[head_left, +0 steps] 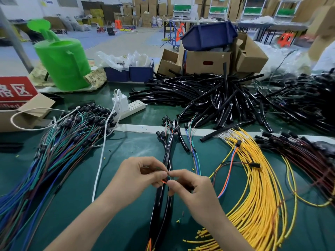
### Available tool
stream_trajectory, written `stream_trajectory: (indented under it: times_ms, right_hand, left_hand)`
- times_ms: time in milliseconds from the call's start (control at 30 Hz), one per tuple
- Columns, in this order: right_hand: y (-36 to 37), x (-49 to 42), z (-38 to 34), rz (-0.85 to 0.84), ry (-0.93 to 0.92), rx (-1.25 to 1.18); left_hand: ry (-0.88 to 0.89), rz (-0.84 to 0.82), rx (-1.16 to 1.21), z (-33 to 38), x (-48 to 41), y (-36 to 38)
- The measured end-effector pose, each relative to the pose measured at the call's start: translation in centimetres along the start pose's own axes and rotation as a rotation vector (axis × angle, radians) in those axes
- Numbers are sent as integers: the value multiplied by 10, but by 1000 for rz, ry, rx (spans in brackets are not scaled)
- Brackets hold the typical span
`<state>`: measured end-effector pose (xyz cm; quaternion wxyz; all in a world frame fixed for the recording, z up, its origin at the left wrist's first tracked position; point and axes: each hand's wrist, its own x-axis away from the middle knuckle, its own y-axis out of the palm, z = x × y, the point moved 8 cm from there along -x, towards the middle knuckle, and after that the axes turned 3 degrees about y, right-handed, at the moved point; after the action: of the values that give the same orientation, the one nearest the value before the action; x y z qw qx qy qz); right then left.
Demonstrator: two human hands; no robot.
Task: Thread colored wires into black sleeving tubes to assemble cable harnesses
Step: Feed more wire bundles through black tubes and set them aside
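Above the green table (pixel 126 205), both hands meet fingertip to fingertip. Left hand (pixel 137 175) pinches a few thin coloured wires (pixel 164 181), orange among them, right at the thumb tips. Right hand (pixel 190 192) curls around what looks like a black sleeving tube (pixel 159 200), which runs from under the fingers down toward the near edge. Yellow wires (pixel 257 196) fan out just beside the right wrist.

Bare green mat (pixel 130 145) lies open between the white cable (pixel 100 160) and the black tubes (pixel 166 153) in the middle. A thick wire bundle (pixel 54 154) blocks the left, yellow wires (pixel 257 187) fan across the right, and a tube pile (pixel 208 95) with a power strip (pixel 136 106) closes the back.
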<state>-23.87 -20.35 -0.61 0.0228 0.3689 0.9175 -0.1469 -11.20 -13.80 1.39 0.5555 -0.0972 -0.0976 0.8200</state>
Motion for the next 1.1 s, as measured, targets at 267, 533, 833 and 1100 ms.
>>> stream_trajectory:
  times_ms: [267, 533, 833, 1100]
  right_hand:
    - [-12, -1, -3, 63, -43, -68]
    - [-11, 0, -5, 13, -36, -247]
    - [-11, -1, -9, -29, -45, -340]
    - [-8, 1, -10, -34, -34, -330]
  left_hand:
    - [-272, 2, 630, -29, 5, 3]
    - [-487, -100, 1064, -35, 14, 31]
    - [-545, -120, 1346, -28, 20, 53]
    - [-500, -98, 1276, -25, 15, 54]
